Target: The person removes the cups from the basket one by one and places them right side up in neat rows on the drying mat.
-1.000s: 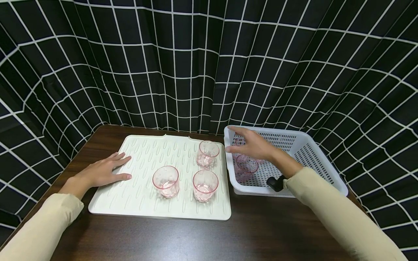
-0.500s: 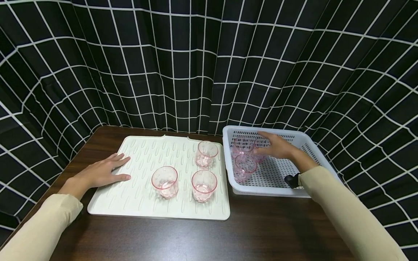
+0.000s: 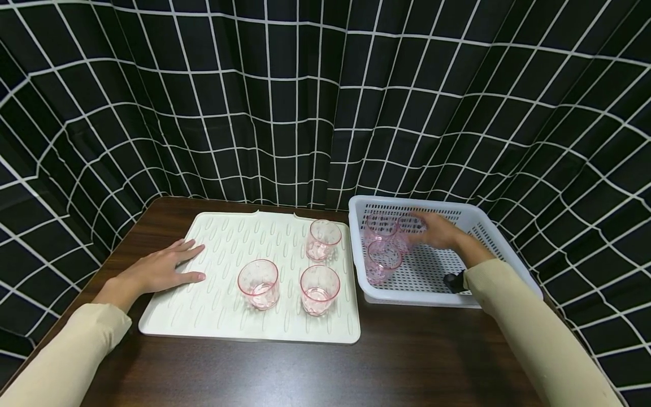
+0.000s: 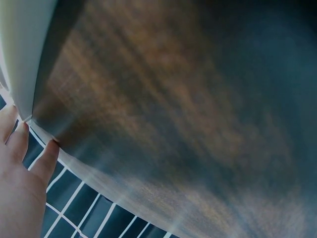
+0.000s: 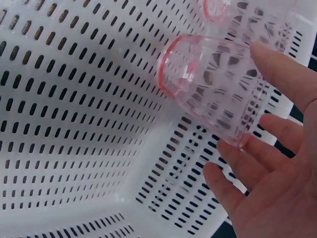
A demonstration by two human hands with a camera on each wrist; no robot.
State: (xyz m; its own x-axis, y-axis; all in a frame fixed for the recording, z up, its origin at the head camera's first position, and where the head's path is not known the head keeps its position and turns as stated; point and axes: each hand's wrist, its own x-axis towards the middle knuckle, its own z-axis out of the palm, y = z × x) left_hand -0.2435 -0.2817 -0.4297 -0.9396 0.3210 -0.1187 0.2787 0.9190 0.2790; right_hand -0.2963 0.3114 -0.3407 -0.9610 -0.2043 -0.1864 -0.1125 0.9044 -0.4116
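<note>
The pink glass (image 5: 210, 89) at the right hand (image 3: 438, 230) stands in the white basket (image 3: 407, 297), towards its left end. Thumb and fingertips pinch it near the rim from opposite sides, perhaps because neighbours crowd its wall; how firmly, I can't tell. Just beside it are a back glass (image 3: 380, 229) and a front glass (image 3: 383, 260), mouths up, so each rim is easy to reach from above.

To the left, three glasses (image 3: 258, 285) stand upright on the white mat (image 3: 218, 294), whose ridges probably keep their bases raised. The left hand (image 3: 155, 268) lies on the mat's left edge, fingers spread and thumb apart, holding nothing; I take it to be steadying the mat.

The right wrist view shows the thumb and fingers straddling the glass, a grip hard to make out from the head view. Only the head view takes in the three glasses; the left wrist view is mostly blurred table (image 4: 148, 99).
</note>
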